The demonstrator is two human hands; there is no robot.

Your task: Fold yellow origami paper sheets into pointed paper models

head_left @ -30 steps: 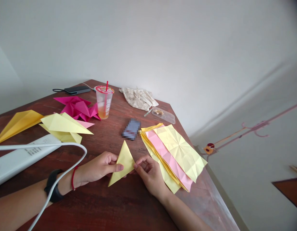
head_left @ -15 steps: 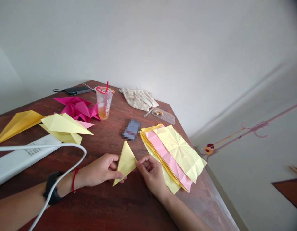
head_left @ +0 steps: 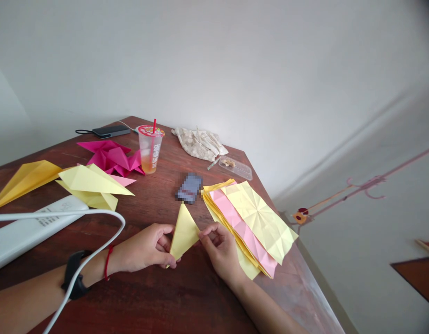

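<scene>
Swung more upright since last look: yellow paper triangle (head_left: 184, 234), light, soft, best held by edges; my left hand (head_left: 143, 248) pinching near edge, my right hand (head_left: 219, 253) half-curled at far corner, grip unclear.

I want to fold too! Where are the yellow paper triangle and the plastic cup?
Yellow paper triangle (head_left: 184, 233), head view, middle of its face.
Plastic cup (head_left: 149, 155), head view, middle of its side.

soft even daylight, faint shadows, edges warped
</scene>
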